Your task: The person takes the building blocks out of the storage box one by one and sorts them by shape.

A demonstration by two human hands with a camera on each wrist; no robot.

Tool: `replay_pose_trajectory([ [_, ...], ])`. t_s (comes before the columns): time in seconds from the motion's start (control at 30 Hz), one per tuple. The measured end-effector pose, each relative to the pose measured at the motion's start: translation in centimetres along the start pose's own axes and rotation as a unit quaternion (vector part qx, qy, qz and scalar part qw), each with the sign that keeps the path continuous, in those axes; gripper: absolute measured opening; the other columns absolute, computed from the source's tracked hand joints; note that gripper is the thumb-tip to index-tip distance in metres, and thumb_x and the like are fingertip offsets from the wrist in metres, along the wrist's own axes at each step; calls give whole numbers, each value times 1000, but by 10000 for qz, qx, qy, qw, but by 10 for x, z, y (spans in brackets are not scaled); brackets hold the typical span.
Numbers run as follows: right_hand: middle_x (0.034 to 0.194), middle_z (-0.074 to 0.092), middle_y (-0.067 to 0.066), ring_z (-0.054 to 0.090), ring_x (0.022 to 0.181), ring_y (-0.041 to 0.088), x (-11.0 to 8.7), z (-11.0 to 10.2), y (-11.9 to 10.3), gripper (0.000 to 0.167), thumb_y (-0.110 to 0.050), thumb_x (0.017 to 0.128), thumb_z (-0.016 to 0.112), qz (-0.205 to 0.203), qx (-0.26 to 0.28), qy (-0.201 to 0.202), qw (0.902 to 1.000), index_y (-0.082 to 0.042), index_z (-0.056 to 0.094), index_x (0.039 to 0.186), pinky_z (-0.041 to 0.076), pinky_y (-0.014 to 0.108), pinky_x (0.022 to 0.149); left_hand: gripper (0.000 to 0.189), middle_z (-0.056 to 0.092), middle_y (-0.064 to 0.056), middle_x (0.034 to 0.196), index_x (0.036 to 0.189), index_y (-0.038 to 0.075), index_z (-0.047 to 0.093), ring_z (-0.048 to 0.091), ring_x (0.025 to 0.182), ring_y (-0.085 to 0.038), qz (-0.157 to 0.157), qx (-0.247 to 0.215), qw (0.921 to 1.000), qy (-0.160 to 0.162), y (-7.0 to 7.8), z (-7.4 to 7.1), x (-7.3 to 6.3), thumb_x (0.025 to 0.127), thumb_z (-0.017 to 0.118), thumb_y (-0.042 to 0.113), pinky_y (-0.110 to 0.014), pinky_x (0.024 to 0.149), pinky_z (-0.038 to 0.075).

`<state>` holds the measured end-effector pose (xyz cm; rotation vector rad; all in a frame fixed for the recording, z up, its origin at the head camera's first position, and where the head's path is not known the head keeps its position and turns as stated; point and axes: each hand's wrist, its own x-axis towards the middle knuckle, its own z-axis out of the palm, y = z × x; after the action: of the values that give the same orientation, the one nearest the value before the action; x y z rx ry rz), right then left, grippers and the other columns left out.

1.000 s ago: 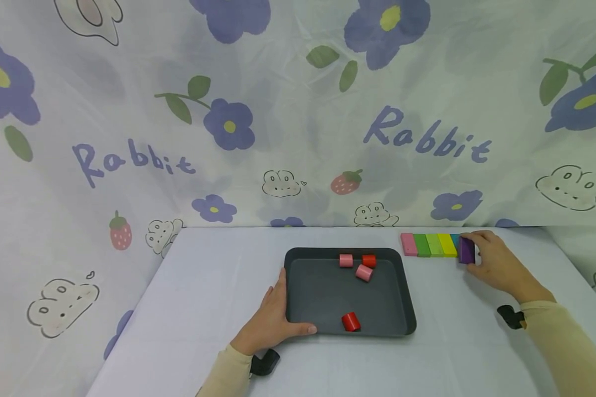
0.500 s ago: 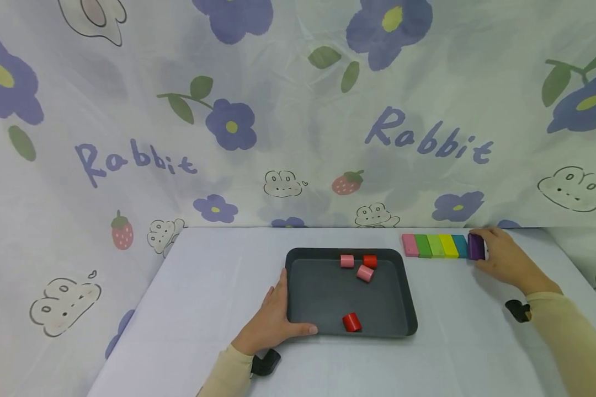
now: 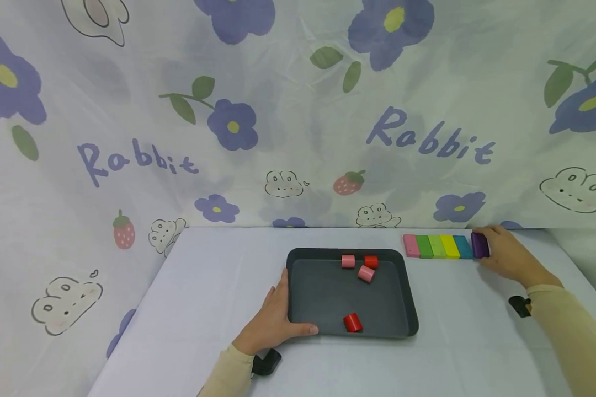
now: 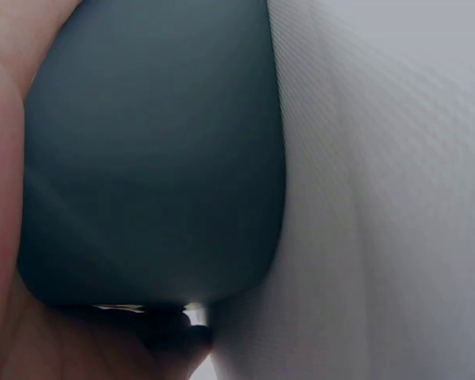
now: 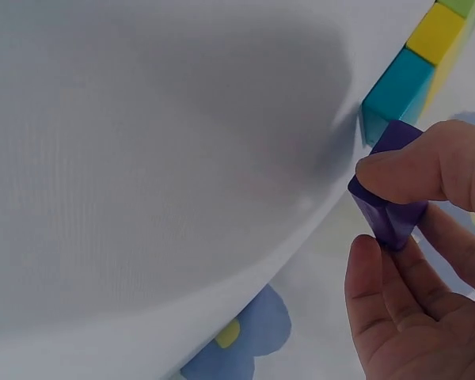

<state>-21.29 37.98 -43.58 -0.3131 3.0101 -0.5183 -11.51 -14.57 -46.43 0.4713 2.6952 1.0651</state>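
Observation:
At the tray's near left corner rests my left hand (image 3: 268, 325), its thumb along the front rim and its straight fingers along the left side. The dark grey tray (image 3: 323, 300) holds pink and red short cylinders. In the left wrist view, the tray's outer wall (image 4: 158, 158) fills the middle beside the hand. My right hand (image 3: 509, 256) pinches a purple block (image 3: 480, 245) between thumb and fingers at the right end of a row of coloured blocks. The right wrist view shows the purple block (image 5: 392, 210) slightly tilted, close to the blue block (image 5: 397, 91).
Pink (image 3: 411, 246), green (image 3: 424, 246), light green (image 3: 436, 246), yellow (image 3: 449, 246) and blue (image 3: 462, 247) blocks lie side by side behind the tray's right corner. A patterned cloth (image 3: 298, 138) hangs along the table's back edge.
The right hand has moved the purple block right and slightly back, from overlapping the blue block to the row's end. The left hand and tray stay in place.

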Motion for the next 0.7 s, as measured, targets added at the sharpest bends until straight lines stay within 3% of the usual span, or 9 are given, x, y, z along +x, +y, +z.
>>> replay_pose_trajectory([
  [0.7, 126, 38, 49, 46, 107, 58, 12, 4, 6, 67, 3, 77, 74, -87, -155, -228, 9996, 21, 42, 133, 39, 73, 96, 140, 1, -17, 167, 158, -3, -7, 11, 153, -29, -32, 46, 10000, -3, 0, 0, 1, 73, 82, 62, -54, 123, 6],
])
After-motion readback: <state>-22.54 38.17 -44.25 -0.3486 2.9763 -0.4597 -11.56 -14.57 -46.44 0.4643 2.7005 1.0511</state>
